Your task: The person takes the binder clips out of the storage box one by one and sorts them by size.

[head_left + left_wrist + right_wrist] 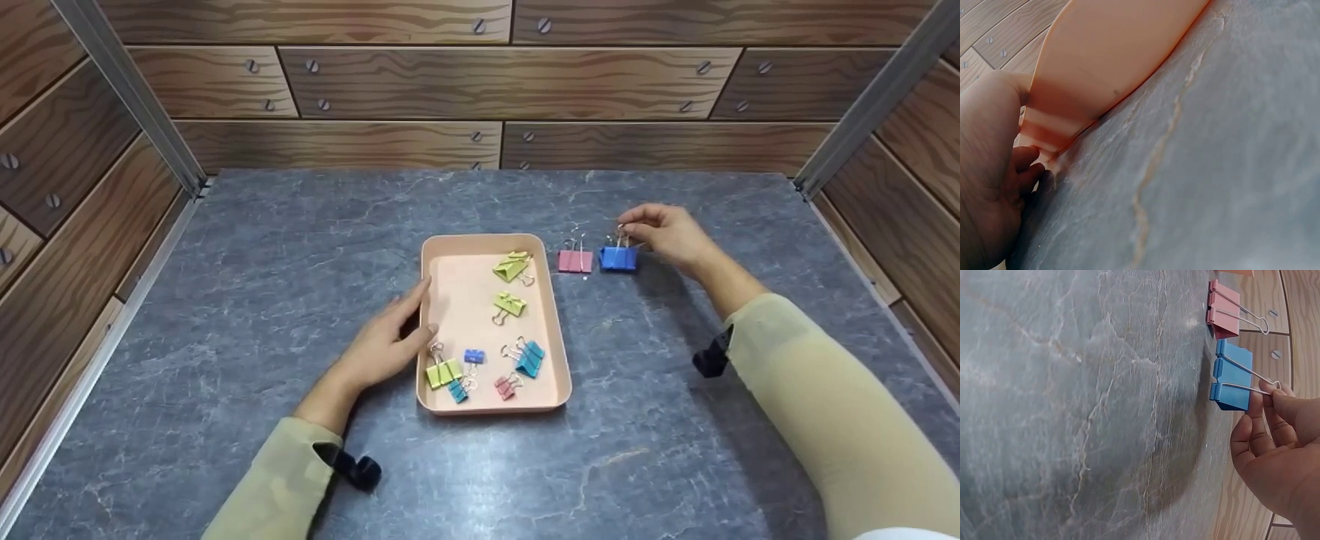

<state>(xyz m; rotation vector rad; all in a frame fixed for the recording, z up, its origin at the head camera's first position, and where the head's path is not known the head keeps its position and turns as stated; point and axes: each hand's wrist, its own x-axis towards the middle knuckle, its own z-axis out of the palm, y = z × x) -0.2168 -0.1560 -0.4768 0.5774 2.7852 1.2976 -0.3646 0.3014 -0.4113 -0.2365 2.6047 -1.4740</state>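
Thumb and fingertips of my right hand (667, 236) pinch the wire handle of a large blue binder clip (1233, 377). The clip stands upright with its handles up, close over the tabletop. Just left of it in the head view, a pink binder clip (575, 261) stands the same way. My left hand (382, 341) grips the left wall of a shallow peach tray (555, 330), its thumb tip over the rim and fingers against the outer side. Inside the tray lie green clips (510, 304), teal clips (530, 358), a small blue clip (474, 356) and a small pink clip (506, 387).
A grey marbled tabletop (285, 262) carries everything. Wood-patterned panels (510, 82) wall in the back and both sides, with metal posts (142, 97) in the rear corners. Each sleeve has a black wrist device (352, 465).
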